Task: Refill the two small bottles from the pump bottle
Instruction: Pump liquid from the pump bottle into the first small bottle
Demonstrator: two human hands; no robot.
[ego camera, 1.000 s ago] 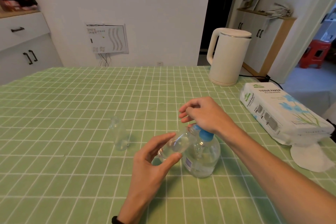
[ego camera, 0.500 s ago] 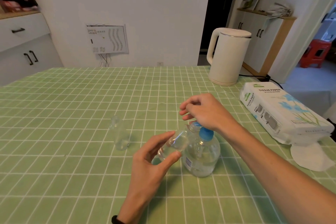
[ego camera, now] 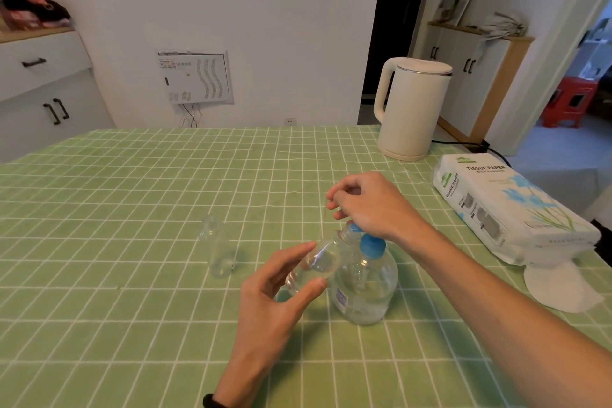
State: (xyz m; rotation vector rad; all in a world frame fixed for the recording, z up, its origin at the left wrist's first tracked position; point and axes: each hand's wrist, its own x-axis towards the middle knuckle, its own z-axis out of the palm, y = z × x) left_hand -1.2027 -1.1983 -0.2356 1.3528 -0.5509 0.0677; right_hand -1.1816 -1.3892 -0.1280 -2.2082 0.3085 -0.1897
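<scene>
While curled, hands (ego camera: 271, 298) (ego camera: 367, 205): small bottle (ego camera: 318, 262), pump (ego camera: 372, 246).

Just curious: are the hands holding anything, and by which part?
The left hand grips a tilted small bottle round its lower body. The right hand rests on the blue top of the pump bottle; nothing shows in its curled fingers.

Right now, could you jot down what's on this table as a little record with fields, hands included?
Surface: green checked tablecloth
Left hand: grips a small clear bottle, tilted, its mouth up by the blue pump head
Right hand: over the pump head, fingers curled; whether they hold anything is unclear
Pump bottle: upright, clear
Other small bottle: upright, apart to the left, untouched
Also there: white kettle, tissue pack
</scene>
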